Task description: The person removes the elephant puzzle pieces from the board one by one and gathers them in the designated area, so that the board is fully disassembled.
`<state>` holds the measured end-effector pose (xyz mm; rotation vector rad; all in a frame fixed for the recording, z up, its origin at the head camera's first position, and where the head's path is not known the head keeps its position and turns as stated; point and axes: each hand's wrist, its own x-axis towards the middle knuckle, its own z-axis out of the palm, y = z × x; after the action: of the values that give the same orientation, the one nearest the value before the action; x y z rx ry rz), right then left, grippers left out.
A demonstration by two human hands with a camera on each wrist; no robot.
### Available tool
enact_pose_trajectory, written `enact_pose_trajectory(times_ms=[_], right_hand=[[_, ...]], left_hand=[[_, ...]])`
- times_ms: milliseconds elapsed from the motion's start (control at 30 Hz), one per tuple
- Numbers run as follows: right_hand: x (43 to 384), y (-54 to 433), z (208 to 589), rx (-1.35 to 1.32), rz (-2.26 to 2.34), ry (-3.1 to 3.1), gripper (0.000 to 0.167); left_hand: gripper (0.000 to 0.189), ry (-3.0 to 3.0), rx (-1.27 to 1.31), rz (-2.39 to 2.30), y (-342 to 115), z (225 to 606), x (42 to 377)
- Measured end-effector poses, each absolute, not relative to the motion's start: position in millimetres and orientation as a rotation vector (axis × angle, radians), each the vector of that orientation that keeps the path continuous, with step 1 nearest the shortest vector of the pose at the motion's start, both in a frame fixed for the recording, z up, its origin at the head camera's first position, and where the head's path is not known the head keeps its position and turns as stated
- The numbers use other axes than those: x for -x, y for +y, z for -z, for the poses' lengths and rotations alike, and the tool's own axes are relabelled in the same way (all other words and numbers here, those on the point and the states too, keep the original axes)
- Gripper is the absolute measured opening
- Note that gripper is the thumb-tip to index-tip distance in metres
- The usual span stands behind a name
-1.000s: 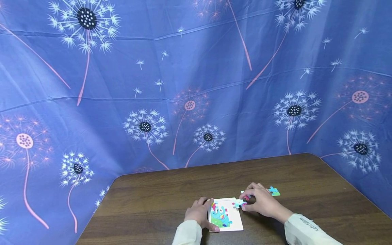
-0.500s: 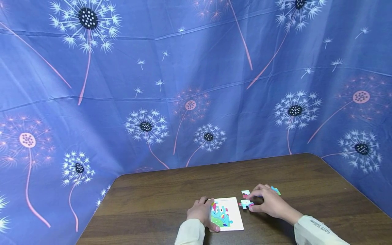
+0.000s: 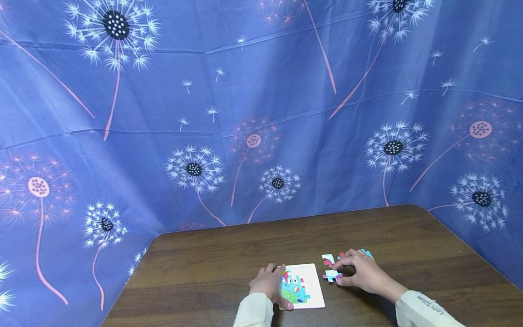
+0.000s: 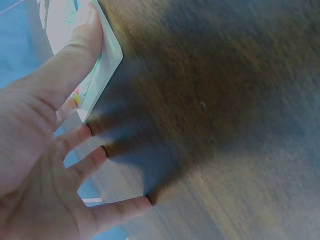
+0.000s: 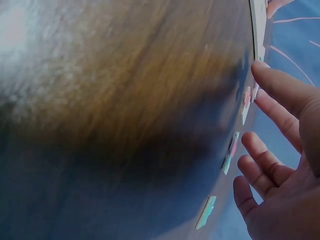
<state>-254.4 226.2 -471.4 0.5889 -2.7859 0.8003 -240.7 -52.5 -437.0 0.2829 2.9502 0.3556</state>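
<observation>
A white puzzle board (image 3: 315, 286) with a light-blue cartoon elephant picture at its left lies on the table. My left hand (image 3: 266, 286) rests along its left side; in the left wrist view the thumb (image 4: 85, 40) lies over the board and the other fingers stretch past its edge. To the right of the board, my right hand (image 3: 363, 272) pinches a white-and-blue jigsaw piece (image 3: 332, 275) between thumb and index finger. Behind that lies another jigsaw piece (image 3: 328, 259), white and red. Further pieces are partly hidden by the right hand.
A brown wooden table (image 3: 212, 263) carries everything. Beyond it hangs a blue curtain (image 3: 261, 113) with dandelion prints. A green-and-blue jigsaw piece (image 3: 367, 254) shows behind the right hand, and one more (image 3: 341, 256) peeks out by its fingers.
My right hand has drawn the jigsaw piece off the board's upper right edge, to the right and slightly nearer. The left hand has hardly moved.
</observation>
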Motion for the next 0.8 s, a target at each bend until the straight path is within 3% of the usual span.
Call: enact_pose_trajectory(times_ms=[800], right_hand=[[257.7,224.7,475.1,-0.556,-0.765,-2.788,0.029]], left_hand=[[0.094,2.965,-0.276,-0.386,-52.2,440.4,240.3]])
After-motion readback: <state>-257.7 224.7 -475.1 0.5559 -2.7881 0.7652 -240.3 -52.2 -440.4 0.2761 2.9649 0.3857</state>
